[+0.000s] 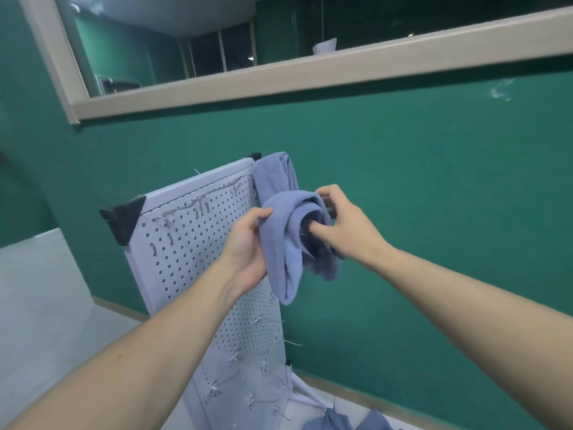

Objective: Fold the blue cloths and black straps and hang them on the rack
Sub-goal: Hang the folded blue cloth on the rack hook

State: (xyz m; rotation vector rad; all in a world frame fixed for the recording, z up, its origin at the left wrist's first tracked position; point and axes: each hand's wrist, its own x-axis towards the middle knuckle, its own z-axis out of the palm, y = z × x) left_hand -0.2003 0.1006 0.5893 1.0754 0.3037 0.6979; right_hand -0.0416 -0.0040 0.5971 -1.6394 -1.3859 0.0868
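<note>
Two bare forearms reach up from the near edge toward the rack. At the bottom right, nearest of all, more blue cloths (347, 420) lie on the pale floor by the rack's foot.

The left hand (248, 246) is turned palm toward the camera. Its fingers curl round the left edge of a folded blue cloth (285, 243), with the thumb pressed on the front near the top of the fold. The cloth hangs down from this grip in a long doubled loop, its lower end against the pegboard (192, 243).

The right hand (344, 225) meets the same cloth from the right. Its thumb and forefinger pinch the upper fold, and its lower fingers are bent and tucked into the dark hollow inside the roll. How tightly those inner fingers close I cannot tell.

Just beyond, a second cloth (276, 178) is draped over the top right corner of the pegboard, touching the held one. The board is a pale perforated panel, tilted, with black corner caps and small wire hooks that jut out along its face and right edge.

Behind stands a green wall (434, 181), and above it a pale-framed window (279, 76).
</note>
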